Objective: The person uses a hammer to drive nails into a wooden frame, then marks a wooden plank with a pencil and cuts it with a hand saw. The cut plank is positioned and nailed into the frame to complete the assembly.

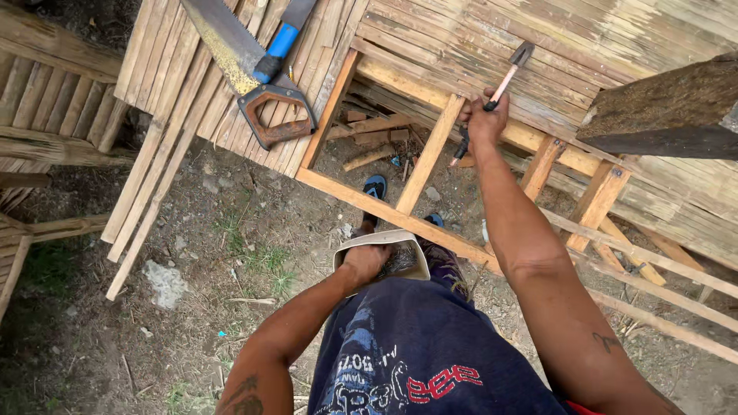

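My right hand (486,121) is stretched forward and grips a hammer (507,75) by its handle, the metal head raised over the bamboo slat panel (492,38). It hovers beside an upright slat of the wooden frame (361,201). My left hand (366,260) reaches into a small open pouch (417,247) at my waist; what is inside shows as dark small bits, and the fingers are partly hidden. My feet in blue sandals (375,186) stand inside the frame opening.
A hand saw (238,54) with a rusty brown handle lies on the bamboo panel next to a blue-handled tool (278,46). Loose bamboo strips (146,200) lean to the left over bare dirt. A dark beam (669,111) juts in at the right.
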